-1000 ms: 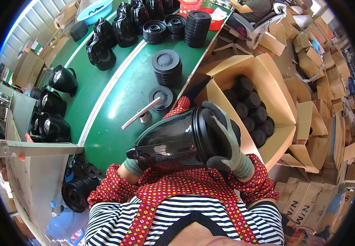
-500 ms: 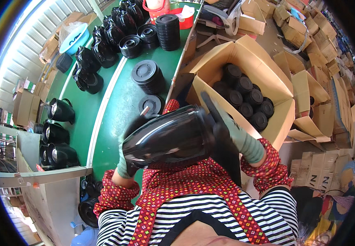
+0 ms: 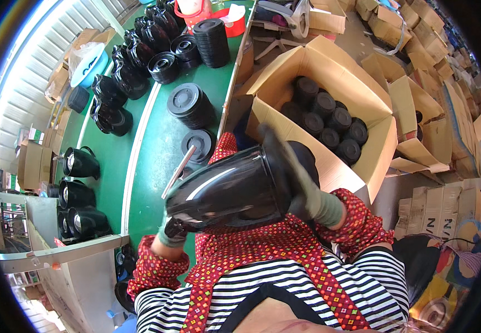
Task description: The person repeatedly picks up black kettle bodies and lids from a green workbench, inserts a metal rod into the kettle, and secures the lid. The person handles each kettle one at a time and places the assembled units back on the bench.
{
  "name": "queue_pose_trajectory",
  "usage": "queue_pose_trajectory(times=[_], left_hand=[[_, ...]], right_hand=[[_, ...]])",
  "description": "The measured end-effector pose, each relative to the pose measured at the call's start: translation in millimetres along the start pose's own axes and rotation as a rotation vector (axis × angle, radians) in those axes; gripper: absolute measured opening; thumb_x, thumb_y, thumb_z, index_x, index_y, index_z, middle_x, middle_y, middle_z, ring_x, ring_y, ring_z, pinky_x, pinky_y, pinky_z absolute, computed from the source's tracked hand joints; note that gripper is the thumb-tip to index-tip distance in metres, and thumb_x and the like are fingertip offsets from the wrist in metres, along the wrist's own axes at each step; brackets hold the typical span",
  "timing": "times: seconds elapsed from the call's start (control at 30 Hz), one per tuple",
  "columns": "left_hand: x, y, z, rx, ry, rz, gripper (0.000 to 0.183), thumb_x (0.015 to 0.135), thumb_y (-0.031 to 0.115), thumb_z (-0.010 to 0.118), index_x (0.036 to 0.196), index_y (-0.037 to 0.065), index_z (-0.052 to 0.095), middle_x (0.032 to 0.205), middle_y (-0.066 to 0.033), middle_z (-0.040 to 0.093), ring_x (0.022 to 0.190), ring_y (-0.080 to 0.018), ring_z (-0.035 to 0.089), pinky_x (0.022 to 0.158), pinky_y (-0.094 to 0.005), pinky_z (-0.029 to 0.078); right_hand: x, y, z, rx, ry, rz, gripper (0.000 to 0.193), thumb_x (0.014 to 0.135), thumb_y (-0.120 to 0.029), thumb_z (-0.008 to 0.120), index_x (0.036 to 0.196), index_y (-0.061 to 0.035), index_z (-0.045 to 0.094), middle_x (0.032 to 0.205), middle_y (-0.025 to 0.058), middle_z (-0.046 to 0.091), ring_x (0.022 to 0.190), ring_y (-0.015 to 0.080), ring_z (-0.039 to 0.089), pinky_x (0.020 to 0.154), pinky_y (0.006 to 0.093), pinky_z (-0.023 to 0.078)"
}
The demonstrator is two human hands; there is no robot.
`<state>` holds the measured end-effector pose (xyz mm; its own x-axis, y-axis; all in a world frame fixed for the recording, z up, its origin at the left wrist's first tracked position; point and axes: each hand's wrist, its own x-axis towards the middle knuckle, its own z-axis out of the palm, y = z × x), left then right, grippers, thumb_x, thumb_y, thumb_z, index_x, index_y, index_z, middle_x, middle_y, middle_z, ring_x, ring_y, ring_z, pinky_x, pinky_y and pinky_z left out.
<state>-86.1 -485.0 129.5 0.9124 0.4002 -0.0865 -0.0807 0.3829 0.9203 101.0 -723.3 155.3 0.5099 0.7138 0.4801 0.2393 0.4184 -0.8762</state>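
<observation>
A glossy black jug-shaped body [image 3: 224, 191] lies on its side in front of my chest, its wide end to the right. My left hand [image 3: 173, 226], in a grey-green glove with a dark palm, is closed around its narrow left end; most of those fingers are hidden behind it. A thin metal rod [image 3: 179, 171] sticks up beside that end; whether it is held or attached, I cannot tell. My right hand [image 3: 301, 180], gloved alike, lies across the wide end with fingers stretched out and blurred. A rounded black part [image 3: 305, 158] shows just beyond it.
On the green table [image 3: 152, 150] stand stacked black lids [image 3: 188, 102], a taller disc stack [image 3: 211, 43] and several black jugs [image 3: 121, 77]. More jugs [image 3: 79, 164] lie at left. A cardboard box [image 3: 382, 150] on the right holds several black cylinders [image 3: 329, 117]. Other cartons [image 3: 423, 111] stand farther right.
My right hand has swung leftward over the wide end, and a rounded black part now shows past it. More of the metal rod shows. The view has shifted slightly.
</observation>
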Motion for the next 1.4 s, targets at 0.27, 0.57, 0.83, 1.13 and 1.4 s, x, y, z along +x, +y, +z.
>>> queue_pose_trajectory(times=[0.27, 0.57, 0.83, 1.13, 1.4], left_hand=[[-1, 29, 25, 0.957, -0.053, 0.569, 0.082, 0.082, 0.026, 0.089, 0.146, -0.009, 0.052, 0.126, -0.0202, 0.071, 0.104, -0.026, 0.075, 0.093, -0.0354, 0.06], [14, 59, 42, 1.372, -0.238, 0.879, 0.072, 0.084, 0.014, 0.087, 0.145, -0.008, 0.055, 0.131, -0.0274, 0.068, 0.1, -0.0259, 0.076, 0.089, -0.0334, 0.06], [7, -115, -38, -0.439, -0.326, -0.365, 0.065, 0.11, 0.029, 0.05, 0.164, 0.005, 0.024, 0.167, -0.0192, 0.032, 0.15, -0.0309, 0.04, 0.127, -0.0453, 0.034], [26, -72, -25, -0.086, -0.211, -0.063, 0.081, 0.096, 0.015, 0.076, 0.16, 0.001, 0.028, 0.151, -0.0233, 0.052, 0.133, -0.0307, 0.06, 0.115, -0.0438, 0.05], [11, -62, 17, 0.314, 0.186, -0.011, 0.046, 0.099, 0.015, 0.059, 0.142, -0.002, 0.059, 0.136, -0.0179, 0.067, 0.124, -0.0276, 0.066, 0.11, -0.0402, 0.051]], right_hand=[[-24, 18, -10, 0.347, 0.101, 0.633, 0.074, 0.099, -0.023, 0.074, 0.16, -0.0023, 0.037, 0.156, 0.018, 0.05, 0.142, 0.0268, 0.051, 0.12, 0.039, 0.039], [-26, 21, -2, 0.368, 0.048, 0.504, 0.062, 0.113, -0.033, 0.049, 0.163, -0.0029, 0.03, 0.164, 0.0133, 0.041, 0.144, 0.0242, 0.047, 0.121, 0.0393, 0.039], [7, -13, -15, -0.304, -0.3, -0.21, 0.093, 0.097, -0.062, 0.065, 0.164, -0.0054, 0.032, 0.17, 0.0297, 0.019, 0.158, 0.0449, 0.02, 0.125, 0.0529, 0.024], [6, -11, 2, -0.22, 0.235, 0.152, 0.058, 0.11, -0.042, 0.042, 0.146, 0.0019, 0.053, 0.131, 0.0146, 0.067, 0.12, 0.025, 0.066, 0.108, 0.0356, 0.047], [2, 38, -41, 0.134, 0.16, 0.407, 0.043, 0.112, -0.029, 0.046, 0.137, 0.0021, 0.061, 0.134, 0.0126, 0.065, 0.125, 0.0197, 0.062, 0.112, 0.0354, 0.046]])
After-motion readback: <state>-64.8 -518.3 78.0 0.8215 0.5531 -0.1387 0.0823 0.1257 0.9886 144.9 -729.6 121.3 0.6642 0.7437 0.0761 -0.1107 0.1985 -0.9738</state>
